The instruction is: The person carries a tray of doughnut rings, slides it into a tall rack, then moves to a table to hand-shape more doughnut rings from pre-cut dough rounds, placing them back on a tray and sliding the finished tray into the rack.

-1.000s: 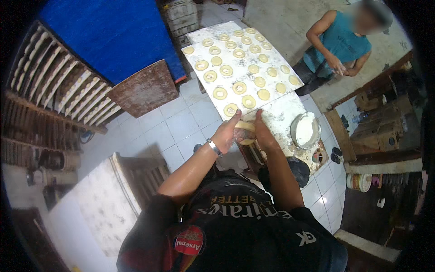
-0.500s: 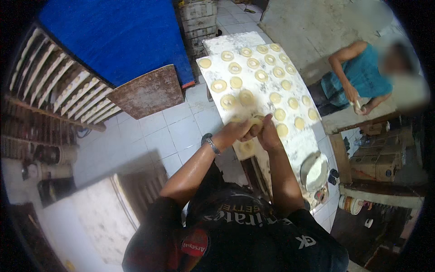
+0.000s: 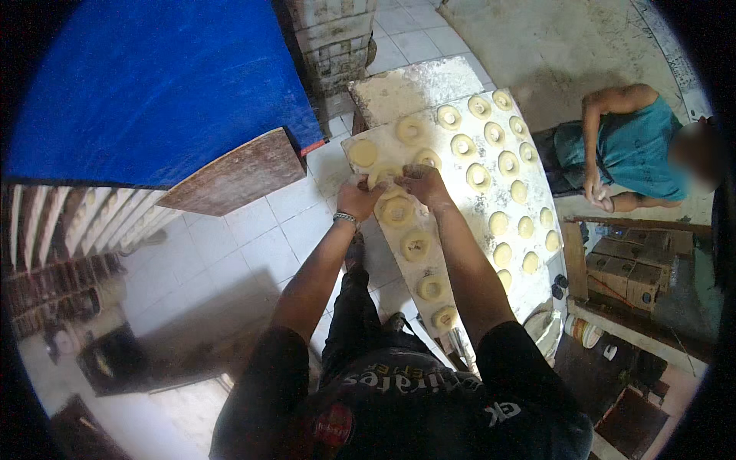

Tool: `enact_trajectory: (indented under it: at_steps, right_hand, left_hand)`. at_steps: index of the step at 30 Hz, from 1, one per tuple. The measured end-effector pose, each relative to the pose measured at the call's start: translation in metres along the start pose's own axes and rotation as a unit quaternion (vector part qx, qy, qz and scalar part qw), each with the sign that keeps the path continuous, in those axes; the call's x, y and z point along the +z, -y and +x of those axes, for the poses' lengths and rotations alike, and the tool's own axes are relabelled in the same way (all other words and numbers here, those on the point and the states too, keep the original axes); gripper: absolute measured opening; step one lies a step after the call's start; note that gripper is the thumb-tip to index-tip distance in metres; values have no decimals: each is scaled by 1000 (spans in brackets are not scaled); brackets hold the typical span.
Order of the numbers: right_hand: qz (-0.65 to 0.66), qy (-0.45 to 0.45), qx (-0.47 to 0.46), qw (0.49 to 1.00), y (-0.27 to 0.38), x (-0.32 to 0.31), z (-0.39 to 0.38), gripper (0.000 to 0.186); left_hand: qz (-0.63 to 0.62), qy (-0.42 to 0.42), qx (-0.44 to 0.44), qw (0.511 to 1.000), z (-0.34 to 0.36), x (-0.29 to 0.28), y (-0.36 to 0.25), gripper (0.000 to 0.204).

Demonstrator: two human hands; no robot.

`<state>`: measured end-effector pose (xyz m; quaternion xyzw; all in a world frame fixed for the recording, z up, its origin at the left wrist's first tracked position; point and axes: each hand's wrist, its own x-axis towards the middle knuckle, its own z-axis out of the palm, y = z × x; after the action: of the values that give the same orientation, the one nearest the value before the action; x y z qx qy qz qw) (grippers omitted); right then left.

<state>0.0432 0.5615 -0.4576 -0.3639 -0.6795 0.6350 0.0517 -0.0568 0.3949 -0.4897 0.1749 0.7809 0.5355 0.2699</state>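
Observation:
Both my hands are at the left edge of a floured board, on either side of a pale dough ring point(image 3: 382, 178). My left hand point(image 3: 357, 201), with a metal bracelet at the wrist, has its fingers closed on the ring's left side. On the other side, my right hand point(image 3: 422, 185) pinches the same ring, hiding part of it. Just beyond lies a round dough disc point(image 3: 363, 152) with no open hole. Nearer me sits another dough ring point(image 3: 396, 211), and several more rings and discs cover the board point(image 3: 479, 218).
Across the board stands a co-worker in a teal top point(image 3: 632, 146), hands together. To the left are a blue panel point(image 3: 169, 84), a brown board point(image 3: 234, 172) and a rack of trays point(image 3: 84, 218). Cardboard boxes point(image 3: 629, 272) are at right, a metal bowl point(image 3: 546, 331) at the near end.
My hands have gone from holding the dough ring above the near part of the board to its far left edge, arms stretched out. The whole view has shifted too.

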Motion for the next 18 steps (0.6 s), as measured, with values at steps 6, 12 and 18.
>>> enact_trajectory:
  at_steps: [6,12,18]
  right_hand:
    - [-242,-18,-51,969,-7,5,23,28]
    - [-286,-67,-82,952,16,24,3,41]
    - [-38,-43,-51,997,28,-13,-130,40]
  left_hand:
    - [114,-39,42,992,40,-33,19,34]
    - [436,-88,297,845,100,-43,9,39]
    - [59,114,163,978,-23,-16,-48,49]
